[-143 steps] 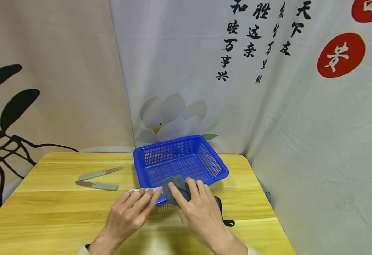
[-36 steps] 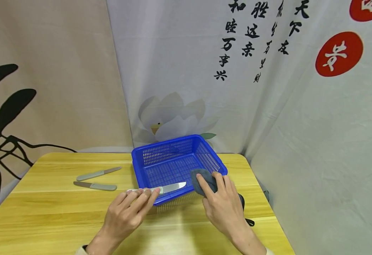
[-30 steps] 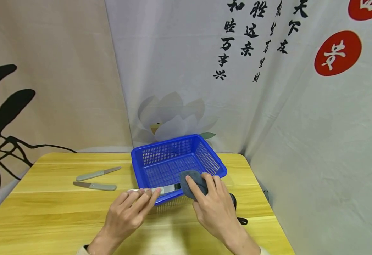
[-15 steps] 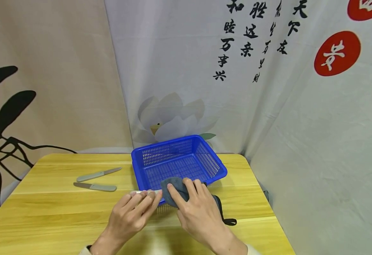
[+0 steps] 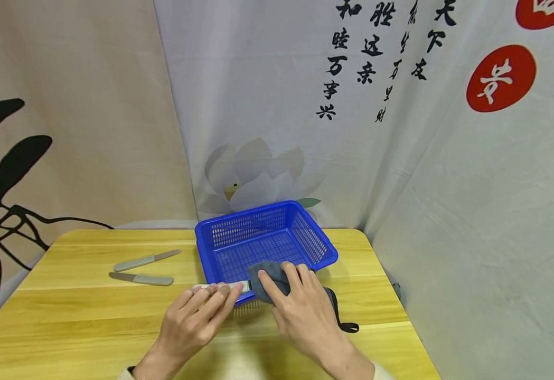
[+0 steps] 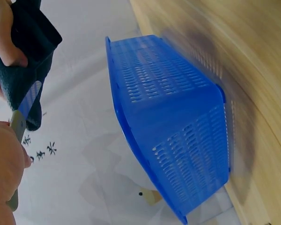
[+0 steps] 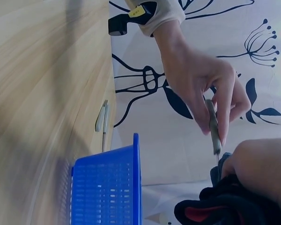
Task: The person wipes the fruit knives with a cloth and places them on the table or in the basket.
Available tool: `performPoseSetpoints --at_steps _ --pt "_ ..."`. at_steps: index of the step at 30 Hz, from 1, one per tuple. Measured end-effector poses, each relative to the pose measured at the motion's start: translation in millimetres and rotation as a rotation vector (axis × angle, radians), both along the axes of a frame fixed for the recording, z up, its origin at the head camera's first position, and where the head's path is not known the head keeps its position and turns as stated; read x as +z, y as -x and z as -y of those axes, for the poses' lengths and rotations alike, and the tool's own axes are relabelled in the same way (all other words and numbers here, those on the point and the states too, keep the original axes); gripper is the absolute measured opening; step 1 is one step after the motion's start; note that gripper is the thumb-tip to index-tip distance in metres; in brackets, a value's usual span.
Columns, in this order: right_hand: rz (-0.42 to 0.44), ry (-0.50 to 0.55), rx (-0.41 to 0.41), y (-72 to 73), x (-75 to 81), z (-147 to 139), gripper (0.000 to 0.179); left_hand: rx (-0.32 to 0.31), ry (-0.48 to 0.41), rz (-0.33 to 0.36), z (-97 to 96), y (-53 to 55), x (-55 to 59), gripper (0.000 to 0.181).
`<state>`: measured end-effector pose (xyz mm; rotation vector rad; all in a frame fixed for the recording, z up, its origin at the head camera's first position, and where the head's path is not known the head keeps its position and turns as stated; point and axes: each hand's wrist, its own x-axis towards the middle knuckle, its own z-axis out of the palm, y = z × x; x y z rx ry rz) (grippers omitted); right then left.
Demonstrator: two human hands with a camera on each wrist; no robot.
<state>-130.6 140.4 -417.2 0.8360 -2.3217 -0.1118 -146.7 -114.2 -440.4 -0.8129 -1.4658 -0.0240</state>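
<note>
Basket [image 5: 257, 246] on table [image 5: 82, 316], two knives [image 5: 136, 262] to its left, backdrop [image 5: 262, 95] behind, hands [image 5: 191, 320] (above the table) in front

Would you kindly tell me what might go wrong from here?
The right hand holds a gray cloth over the paring knife, whose blade might slice through to the skin. The left hand pinches the handle up off the table; if that grip slips, the paring knife could fall.

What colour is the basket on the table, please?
The basket is blue, shown best in the head view.
</note>
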Motion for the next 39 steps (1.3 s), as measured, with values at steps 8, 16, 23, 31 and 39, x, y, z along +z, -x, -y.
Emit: performPoseSetpoints --at_steps 8,16,23,31,39 --pt "0.016 0.035 -0.025 6.0 -2.5 -16 0.059 -0.001 -0.008 -0.009 0.8 -0.3 2.8 0.034" --pt "0.05 0.063 -0.078 12.6 -6.7 -38 0.061 -0.007 -0.01 -0.005 2.9 -0.3 3.2 0.035" --pt "0.036 0.135 -0.102 11.2 -3.4 -46 0.066 0.018 0.014 0.029 6.8 0.5 2.1 0.034" --pt "-0.001 0.105 -0.003 -0.9 4.3 -17 0.069 0.035 0.035 0.027 4.5 1.3 -0.3 0.033" --pt "-0.007 -0.008 0.034 -8.6 1.1 13 0.071 0.003 0.029 0.009 0.2 2.7 -2.7 0.033"
